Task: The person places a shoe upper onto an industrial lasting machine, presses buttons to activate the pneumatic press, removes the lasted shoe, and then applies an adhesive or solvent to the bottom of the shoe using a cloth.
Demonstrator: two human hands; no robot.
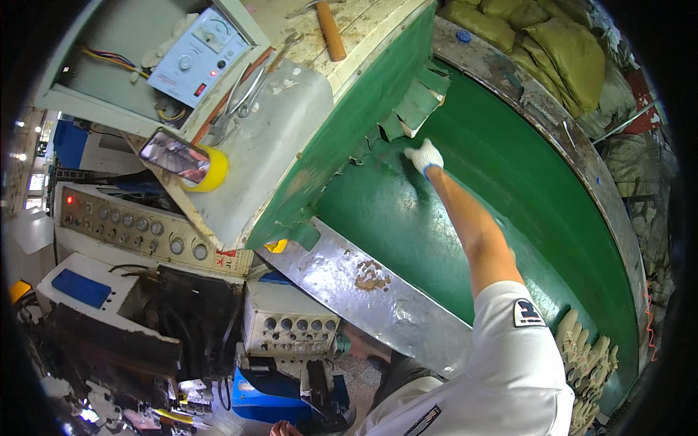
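My right arm reaches across a large green-lined trough. My right hand wears a white knitted glove with a blue cuff edge. Its fingers look curled, close to the green surface, and whether anything is inside them is hidden. Just beyond it a torn, curled flap of the green lining hangs from the trough's left wall. At the bottom edge a small part of my left hand shows, bare, its fingers mostly cut off by the frame. Several light knitted gloves lie piled at the trough's lower right end.
A phone leans on a yellow tape roll at the left ledge. Wrenches and a wooden-handled hammer lie behind. Control panels stand left. A metal ledge borders the trough; yellow-green sacks are stacked far right.
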